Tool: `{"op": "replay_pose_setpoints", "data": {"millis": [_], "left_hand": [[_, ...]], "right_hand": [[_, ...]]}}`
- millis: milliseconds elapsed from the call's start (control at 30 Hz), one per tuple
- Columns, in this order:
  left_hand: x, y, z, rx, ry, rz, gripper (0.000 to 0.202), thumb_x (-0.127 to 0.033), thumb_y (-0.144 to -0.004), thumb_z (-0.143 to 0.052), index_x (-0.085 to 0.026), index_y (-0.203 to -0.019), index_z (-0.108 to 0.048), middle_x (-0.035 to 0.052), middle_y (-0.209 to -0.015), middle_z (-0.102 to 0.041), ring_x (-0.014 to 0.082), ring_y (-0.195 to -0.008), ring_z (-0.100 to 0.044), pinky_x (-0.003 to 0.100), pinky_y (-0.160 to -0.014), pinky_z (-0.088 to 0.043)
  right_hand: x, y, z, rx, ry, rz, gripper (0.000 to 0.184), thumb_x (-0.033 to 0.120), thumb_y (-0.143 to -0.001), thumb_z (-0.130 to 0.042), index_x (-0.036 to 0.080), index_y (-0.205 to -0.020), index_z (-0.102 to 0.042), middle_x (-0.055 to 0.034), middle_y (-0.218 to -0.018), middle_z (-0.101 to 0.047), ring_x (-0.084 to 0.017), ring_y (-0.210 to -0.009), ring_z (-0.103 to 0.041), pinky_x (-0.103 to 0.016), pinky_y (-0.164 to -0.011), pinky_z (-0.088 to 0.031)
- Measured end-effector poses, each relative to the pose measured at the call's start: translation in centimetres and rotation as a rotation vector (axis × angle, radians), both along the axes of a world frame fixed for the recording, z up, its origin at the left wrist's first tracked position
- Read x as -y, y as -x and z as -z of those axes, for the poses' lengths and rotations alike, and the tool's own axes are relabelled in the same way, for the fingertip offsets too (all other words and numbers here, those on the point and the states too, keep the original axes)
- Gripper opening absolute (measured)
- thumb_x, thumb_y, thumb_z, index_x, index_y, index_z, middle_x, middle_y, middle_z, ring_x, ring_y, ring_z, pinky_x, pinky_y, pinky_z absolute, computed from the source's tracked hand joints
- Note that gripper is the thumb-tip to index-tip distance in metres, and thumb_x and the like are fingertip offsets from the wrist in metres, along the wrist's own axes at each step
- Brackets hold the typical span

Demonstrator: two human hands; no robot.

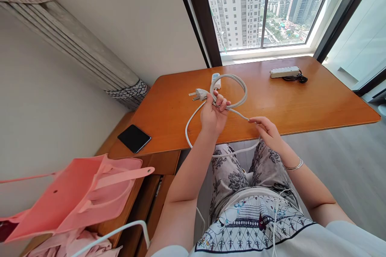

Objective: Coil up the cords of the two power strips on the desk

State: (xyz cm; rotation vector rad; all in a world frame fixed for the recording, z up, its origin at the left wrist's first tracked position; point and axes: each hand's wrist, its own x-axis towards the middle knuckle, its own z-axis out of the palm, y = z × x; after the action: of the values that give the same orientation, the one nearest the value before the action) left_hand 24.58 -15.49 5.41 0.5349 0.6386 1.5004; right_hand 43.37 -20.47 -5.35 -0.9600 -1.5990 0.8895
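**Inspector:** Surface and room?

**Clerk:** A desk (301,100) of smooth orange-brown wood with rounded corners, set against a dark-framed window (265,8) that looks onto tower blocks. The walls are pale. A grey pleated curtain (75,44) is bunched at the left, and there is grey flooring at the right. A lower side cabinet (114,149) of the same wood joins the desk's left end.

**Inspector:** The item in hand?

**Clerk:** A white cable (243,85), round and rubbery, coiled in a loop on the desk. Its slack drops over the front edge to the lap. The plug (199,94) lies just left of the loop, and a white socket block (216,79) sits at its far side.

**Inspector:** Grips?

**Clerk:** The left hand (214,114) is closed around the coil where the strands cross. The right hand (267,128) pinches a single strand between thumb and fingertips at the front edge, with a thin silver bracelet (292,165) on that wrist.

**Inspector:** Containers?

**Clerk:** One pink bag (69,200), soft and matte with a strap, lies tipped at lower left. Its contents cannot be made out.

**Inspector:** Other items?

**Clerk:** A black phone (134,138) lies flat on the cabinet. A second power strip (285,72) with a black cord sits by the window, well apart from both hands.
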Motion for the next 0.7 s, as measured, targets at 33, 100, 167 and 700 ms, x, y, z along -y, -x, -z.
{"op": "replay_pose_setpoints", "data": {"millis": [33,100,167,700], "left_hand": [[0.0,0.0,-0.1,0.007,-0.011,-0.023,0.035,-0.036,-0.109,-0.039,-0.021,-0.081,-0.054,-0.0064,-0.062,-0.033,0.008,-0.048,-0.033,0.019,-0.068,-0.051],[0.1,0.0,-0.3,0.026,-0.043,-0.072,0.035,-0.036,-0.109,-0.039,-0.021,-0.081,-0.054,-0.0062,-0.062,-0.034,0.0082,-0.049,-0.033,0.02,-0.07,-0.051],[0.3,0.1,-0.7,0.044,-0.09,-0.125,0.034,-0.036,-0.109,-0.039,-0.021,-0.082,-0.054,-0.0061,-0.063,-0.035,0.0082,-0.05,-0.034,0.02,-0.072,-0.052],[-0.3,2.5,-1.0,0.006,-0.117,-0.352,0.032,-0.039,-0.106,-0.049,-0.02,-0.081,-0.051,-0.0091,-0.058,-0.034,0.0053,-0.045,-0.035,0.018,-0.06,-0.047]], "right_hand": [[0.3,0.3,0.0,0.078,-0.074,-0.004,0.029,0.045,-0.099,-0.055,0.028,-0.116,-0.071,-0.0102,-0.123,-0.073,-0.027,-0.128,-0.062,-0.052,-0.116,-0.043],[1.0,1.0,0.2,0.173,-0.131,0.018,0.037,0.045,-0.095,-0.061,0.027,-0.127,-0.067,-0.013,-0.142,-0.063,-0.031,-0.143,-0.049,-0.057,-0.123,-0.034],[1.3,1.8,0.8,0.148,-0.069,0.116,0.063,0.047,-0.088,-0.071,0.025,-0.145,-0.053,-0.0168,-0.161,-0.042,-0.033,-0.152,-0.038,-0.058,-0.123,-0.035],[0.1,-2.8,-2.7,-0.286,0.133,0.038,0.047,0.061,-0.09,-0.066,0.021,-0.114,-0.073,0.0073,-0.06,-0.039,-0.008,-0.048,-0.029,-0.022,-0.043,-0.025]]}}
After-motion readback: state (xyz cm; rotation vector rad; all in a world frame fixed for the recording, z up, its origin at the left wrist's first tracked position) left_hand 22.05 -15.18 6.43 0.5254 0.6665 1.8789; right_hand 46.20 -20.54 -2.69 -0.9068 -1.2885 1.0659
